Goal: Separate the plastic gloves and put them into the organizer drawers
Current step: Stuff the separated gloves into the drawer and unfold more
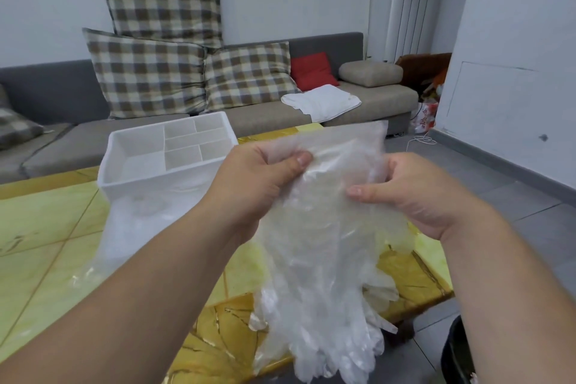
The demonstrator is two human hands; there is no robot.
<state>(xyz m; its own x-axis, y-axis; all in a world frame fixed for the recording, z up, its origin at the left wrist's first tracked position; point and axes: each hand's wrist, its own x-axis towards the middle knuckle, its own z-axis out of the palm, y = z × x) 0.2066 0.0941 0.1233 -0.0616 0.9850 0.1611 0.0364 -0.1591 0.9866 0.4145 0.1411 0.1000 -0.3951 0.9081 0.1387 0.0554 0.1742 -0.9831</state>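
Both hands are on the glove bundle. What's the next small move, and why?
Probably peel one glove off with the right hand: it and the left hand both pinch the cuff end of the plastic gloves, which hang bunched; the white organizer looks empty.

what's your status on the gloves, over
Left hand and right hand both pinch gloves, held above table. Organizer beyond left hand. Nothing in the way.
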